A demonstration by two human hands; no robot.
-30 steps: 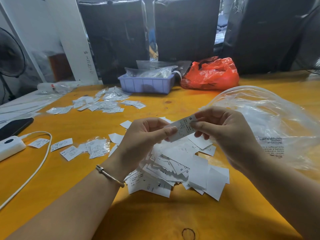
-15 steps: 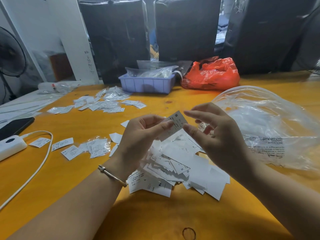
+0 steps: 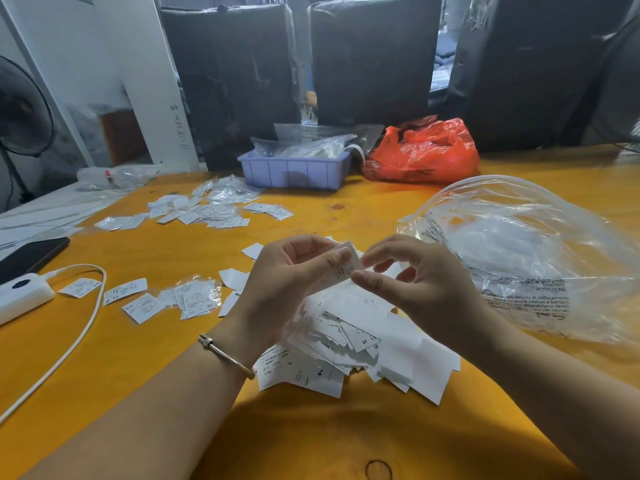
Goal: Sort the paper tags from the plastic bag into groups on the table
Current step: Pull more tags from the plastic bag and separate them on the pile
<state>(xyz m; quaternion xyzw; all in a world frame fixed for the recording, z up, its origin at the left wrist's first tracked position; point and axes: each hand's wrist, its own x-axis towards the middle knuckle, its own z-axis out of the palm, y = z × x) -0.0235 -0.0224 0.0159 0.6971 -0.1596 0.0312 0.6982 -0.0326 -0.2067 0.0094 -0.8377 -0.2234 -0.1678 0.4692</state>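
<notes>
My left hand [image 3: 287, 285] pinches one white paper tag [image 3: 341, 268] between thumb and fingers, above a loose pile of tags [image 3: 367, 344] on the orange table [image 3: 311, 427]. My right hand [image 3: 419, 285] meets the tag's right end, with index fingertip and thumb closing on it. The clear plastic bag [image 3: 519, 258] lies crumpled to the right of my hands. A small group of tags, some in clear sleeves [image 3: 195, 299], sits to the left. A larger spread of tags [image 3: 207, 211] lies farther back on the left.
A lavender tray [image 3: 294, 171] and a red plastic bag [image 3: 422, 154] stand at the table's far edge, before black wrapped bundles [image 3: 374, 57]. At the left lie a black phone [image 3: 31, 254], a white charger [image 3: 20, 296] with its cable [image 3: 74, 344], and loose single tags [image 3: 125, 291].
My right hand let go of the tag, drew back slightly, then returned to its right end. The left hand kept holding the tag and tilted it.
</notes>
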